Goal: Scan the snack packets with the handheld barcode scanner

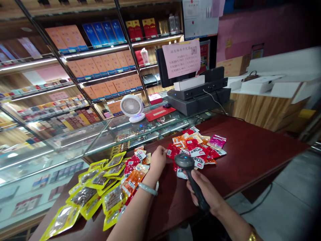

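Observation:
My right hand (204, 190) is wrapped round the handle of a dark barcode scanner (184, 161), its head tilted up and pointing away to the left. Beside the scanner head, my left hand (159, 156) is closed at the edge of a red snack packet (172, 151), which it appears to pinch. A heap of small red, orange and white snack packets (194, 143) lies just beyond both hands, with a magenta packet (217, 142) at its right side. Left of my forearm are yellow-edged snack packets (84, 194) and several orange and red packets (134, 177).
The dark red table (250, 144) carries all the packets. A glass display counter (105, 129) adjoins it, holding a white fan (132, 106). Behind stand a monitor with a pink sign (182, 58) and black till equipment (198, 98). Stocked shelves (100, 68) line the wall.

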